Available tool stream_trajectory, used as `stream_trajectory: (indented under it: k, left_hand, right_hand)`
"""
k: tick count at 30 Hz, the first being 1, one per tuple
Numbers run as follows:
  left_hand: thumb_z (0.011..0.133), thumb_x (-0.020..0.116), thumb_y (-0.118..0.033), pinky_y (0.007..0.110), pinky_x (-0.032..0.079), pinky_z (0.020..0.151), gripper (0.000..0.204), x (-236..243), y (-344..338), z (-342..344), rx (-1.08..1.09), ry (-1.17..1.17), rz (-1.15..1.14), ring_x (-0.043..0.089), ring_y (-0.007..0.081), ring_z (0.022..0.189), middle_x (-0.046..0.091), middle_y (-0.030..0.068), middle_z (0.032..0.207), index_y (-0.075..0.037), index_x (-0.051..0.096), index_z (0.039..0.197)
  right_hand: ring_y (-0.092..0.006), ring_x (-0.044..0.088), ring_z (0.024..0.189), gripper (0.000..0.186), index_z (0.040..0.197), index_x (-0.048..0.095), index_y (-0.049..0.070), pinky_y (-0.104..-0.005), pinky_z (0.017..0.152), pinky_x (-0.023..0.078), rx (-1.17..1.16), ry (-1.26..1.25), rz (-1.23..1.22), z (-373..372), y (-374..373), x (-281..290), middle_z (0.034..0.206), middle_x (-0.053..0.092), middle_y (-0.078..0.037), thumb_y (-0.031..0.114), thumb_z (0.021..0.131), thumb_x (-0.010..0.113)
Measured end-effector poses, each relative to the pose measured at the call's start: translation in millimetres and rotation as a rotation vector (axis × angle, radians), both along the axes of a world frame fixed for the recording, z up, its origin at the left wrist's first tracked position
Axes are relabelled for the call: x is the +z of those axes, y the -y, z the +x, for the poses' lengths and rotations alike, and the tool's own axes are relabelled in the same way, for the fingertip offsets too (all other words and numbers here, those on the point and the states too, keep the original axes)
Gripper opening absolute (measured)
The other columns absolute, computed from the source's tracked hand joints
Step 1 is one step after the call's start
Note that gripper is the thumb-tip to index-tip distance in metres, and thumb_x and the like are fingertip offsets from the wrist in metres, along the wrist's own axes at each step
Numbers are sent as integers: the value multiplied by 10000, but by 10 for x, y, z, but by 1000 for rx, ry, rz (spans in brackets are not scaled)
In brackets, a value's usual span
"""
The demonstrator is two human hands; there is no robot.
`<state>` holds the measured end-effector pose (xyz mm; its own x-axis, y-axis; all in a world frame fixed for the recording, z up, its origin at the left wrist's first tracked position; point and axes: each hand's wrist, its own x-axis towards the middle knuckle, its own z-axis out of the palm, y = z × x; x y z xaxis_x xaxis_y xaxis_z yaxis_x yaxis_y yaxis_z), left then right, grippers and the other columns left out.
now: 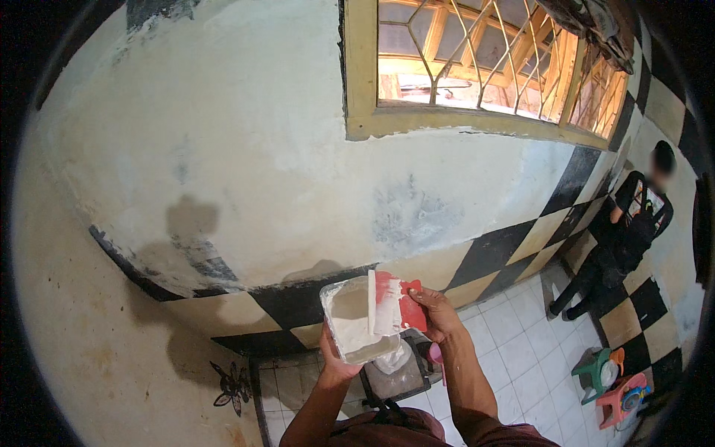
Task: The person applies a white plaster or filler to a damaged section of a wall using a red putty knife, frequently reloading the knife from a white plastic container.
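My left hand (pixel 337 352) grips the left side of a rectangular container (pixel 348 320) holding white paste, near the lower middle. My right hand (pixel 434 313) holds a red flat scraper (pixel 412 302) smeared with white paste, its pale edge over the container's right side. Below them is a dark seat (pixel 391 380) with a crumpled white bag (pixel 391 360) on it, and a pink plastic item (pixel 435 357) shows beside my right forearm.
A patched wall (pixel 268 149) with checkered tiles and a barred yellow-framed window (pixel 361 89) faces me. A person in black (pixel 633 223) stands at the right, on the white-tiled floor (pixel 506 350). Green (pixel 590 376) and pink (pixel 611 408) plastic stools carry items at the lower right.
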<state>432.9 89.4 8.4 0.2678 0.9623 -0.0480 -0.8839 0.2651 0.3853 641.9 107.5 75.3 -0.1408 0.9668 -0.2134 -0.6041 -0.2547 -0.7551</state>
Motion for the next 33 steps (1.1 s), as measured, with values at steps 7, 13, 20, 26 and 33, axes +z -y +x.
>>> stream_trajectory:
  k: [7,13,20,26,33]
  left_hand:
    - [923,419,-580,515,458,1003,631,-211,-10,-130,38,52,-14,556,318,1214,571,83,1326,-141,501,1369]
    - [937,397,-565,522,441,1033,616,-211,262,-359,436,-355,322,538,318,1242,554,90,1353,-159,469,1395]
    - [978,316,-508,533,453,1014,603,-172,480,-629,203,166,-57,560,340,1215,538,95,1376,-130,424,1435]
    - [963,392,-513,596,391,1054,615,-272,482,-722,245,204,67,534,366,1239,521,104,1398,-129,411,1443]
    - [975,341,-523,560,444,1011,604,117,583,-765,275,110,-46,558,345,1209,527,96,1379,-137,416,1434]
  right_hand:
    - [-219,668,961,332,1189,587,-54,-352,831,555,-134,-112,70,18,-241,124,1105,664,-121,134,919,637]
    - [-136,647,771,117,944,575,11,-308,672,546,-607,327,234,19,-746,362,882,646,-62,49,872,659]
    - [-358,640,608,153,802,538,33,-441,589,510,-975,1393,717,-275,-1599,246,658,612,-182,125,801,659]
    - [-399,629,749,140,869,574,44,-502,656,493,-590,1507,942,-1043,-1775,-164,781,624,-183,172,841,625]
    - [-387,603,696,142,783,526,42,-452,612,475,-719,1180,772,-392,-1163,-313,728,580,-168,106,775,652]
